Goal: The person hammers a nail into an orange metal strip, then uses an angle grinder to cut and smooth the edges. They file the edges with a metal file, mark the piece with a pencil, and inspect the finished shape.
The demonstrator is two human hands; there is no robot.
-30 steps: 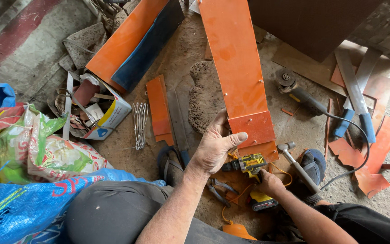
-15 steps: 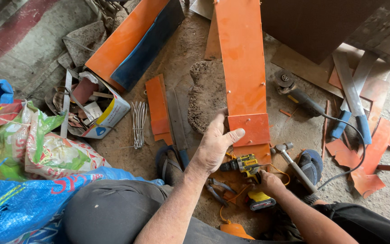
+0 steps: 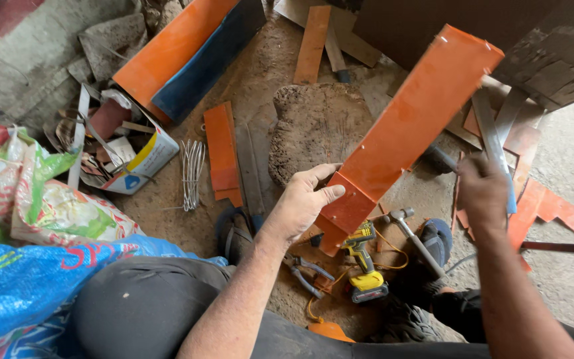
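My left hand (image 3: pixel 305 201) grips the near end of a long orange sheet-metal channel (image 3: pixel 414 116), which slants up to the right above the dirt floor. My right hand (image 3: pixel 483 189) hovers to the right of the channel with its fingers curled, beside a dark grinder handle (image 3: pixel 438 158) and a grey metal strip (image 3: pixel 493 133). I cannot tell if it holds anything. A yellow cordless drill (image 3: pixel 365 264) lies on the ground below the channel's near end, with no hand on it.
A hammer (image 3: pixel 412 234) and pliers (image 3: pixel 305 271) lie by the drill. A brown block (image 3: pixel 313 123) sits under the channel. At left are an orange plate (image 3: pixel 220 149), a wire bundle (image 3: pixel 192 166), a scrap box (image 3: pixel 137 153) and blue sacks (image 3: pixel 21 282). Orange offcuts (image 3: pixel 543 206) lie at right.
My right hand let go of the drill and moved up and right toward the grinder. The orange channel's far end swung to the right while my left hand kept its grip.
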